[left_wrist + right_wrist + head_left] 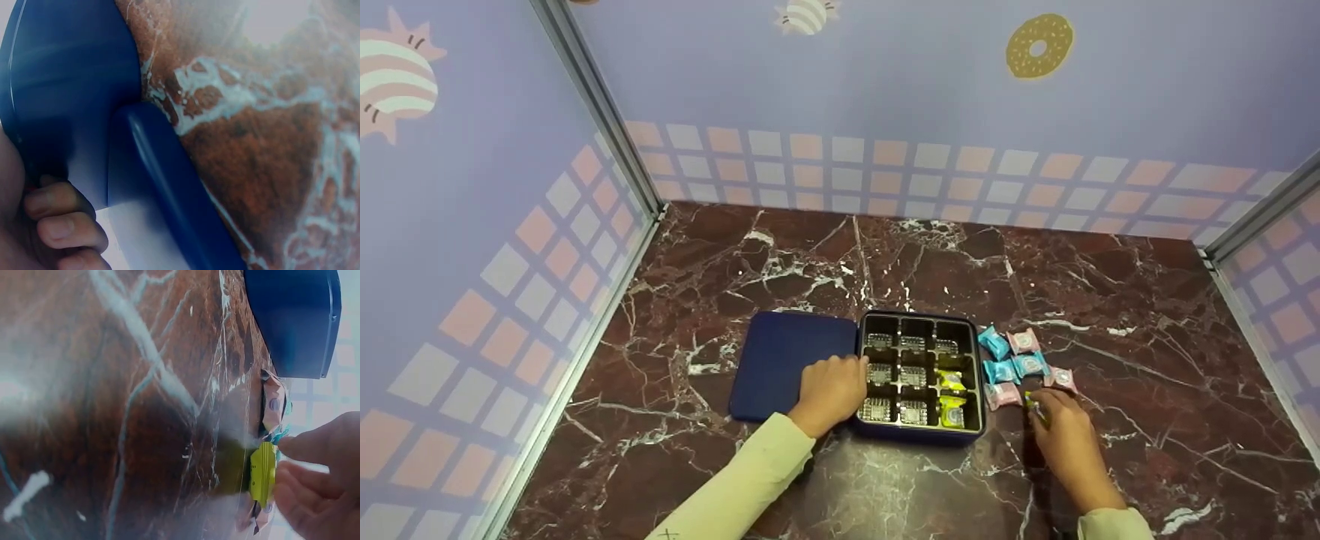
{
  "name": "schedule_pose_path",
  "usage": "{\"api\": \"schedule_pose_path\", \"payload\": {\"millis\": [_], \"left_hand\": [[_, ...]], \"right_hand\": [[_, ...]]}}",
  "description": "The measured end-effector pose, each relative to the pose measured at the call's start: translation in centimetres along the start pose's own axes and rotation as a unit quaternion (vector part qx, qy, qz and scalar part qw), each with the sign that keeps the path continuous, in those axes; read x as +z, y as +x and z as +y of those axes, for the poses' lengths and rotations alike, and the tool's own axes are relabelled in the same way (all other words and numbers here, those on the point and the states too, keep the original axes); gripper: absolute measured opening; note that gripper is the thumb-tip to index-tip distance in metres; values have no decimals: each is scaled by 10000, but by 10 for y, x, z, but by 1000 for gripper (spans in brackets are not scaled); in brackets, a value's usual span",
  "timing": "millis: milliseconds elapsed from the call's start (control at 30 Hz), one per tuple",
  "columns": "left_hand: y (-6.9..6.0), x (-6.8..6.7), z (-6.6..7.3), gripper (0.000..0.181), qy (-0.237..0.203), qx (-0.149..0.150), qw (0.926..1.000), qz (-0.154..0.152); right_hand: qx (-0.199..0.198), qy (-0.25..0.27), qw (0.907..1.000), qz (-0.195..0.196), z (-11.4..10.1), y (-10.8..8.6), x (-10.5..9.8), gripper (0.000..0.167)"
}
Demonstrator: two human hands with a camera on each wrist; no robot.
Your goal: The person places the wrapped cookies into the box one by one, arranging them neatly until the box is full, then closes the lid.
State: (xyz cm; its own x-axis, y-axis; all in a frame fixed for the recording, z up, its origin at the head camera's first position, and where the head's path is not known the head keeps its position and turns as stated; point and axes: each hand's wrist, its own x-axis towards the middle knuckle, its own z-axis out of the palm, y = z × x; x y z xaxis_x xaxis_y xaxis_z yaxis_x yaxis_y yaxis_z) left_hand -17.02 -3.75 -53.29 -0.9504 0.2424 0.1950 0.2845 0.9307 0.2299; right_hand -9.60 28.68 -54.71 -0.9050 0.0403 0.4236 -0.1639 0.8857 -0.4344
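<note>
On the dark red, white-lined tabletop (1170,322) lies a flat, square, dark-blue lid (780,360). Next, the left hand (832,390), its grip curled, holds the left edge of a square, dark-blue box (919,433). Two yellow-wrapped sweets (952,414) sit in its right column. Just outside lie blue-wrapped sweets (1030,364) and pink-wrapped sweets (1003,395). Near them, the right hand (1065,431), its grip nearly closed, pinches one small yellow-wrapped sweet (262,473).
</note>
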Motion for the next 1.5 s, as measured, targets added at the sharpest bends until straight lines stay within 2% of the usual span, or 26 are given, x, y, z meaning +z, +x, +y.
{"api": "schedule_pose_path", "payload": {"millis": [200,400,567,867,1167,1367,1500], "left_hand": [[0,0,0,50,48,53,10000,55],[0,0,0,51,44,7,10000,1],[1,-1,0,51,14,-38,10000,-60],[1,-2,0,50,-15,34,10000,61],[0,-2,1,50,31,62,9999,140],[0,-2,2,50,69,9,10000,-33],[-1,-2,2,50,100,6,9999,12]], "right_hand": [[-104,-23,9996,255,0,1,-2,28],[49,-430,9987,267,1,1,-7,25],[272,-632,9976,44,3,-1,-9,22],[366,-202,9991,-99,1,-2,-5,21],[460,-173,9984,-296,-3,-2,-6,20],[489,-224,9968,-592,0,1,-9,28],[339,-192,9948,-941,4,2,-11,37]]}}
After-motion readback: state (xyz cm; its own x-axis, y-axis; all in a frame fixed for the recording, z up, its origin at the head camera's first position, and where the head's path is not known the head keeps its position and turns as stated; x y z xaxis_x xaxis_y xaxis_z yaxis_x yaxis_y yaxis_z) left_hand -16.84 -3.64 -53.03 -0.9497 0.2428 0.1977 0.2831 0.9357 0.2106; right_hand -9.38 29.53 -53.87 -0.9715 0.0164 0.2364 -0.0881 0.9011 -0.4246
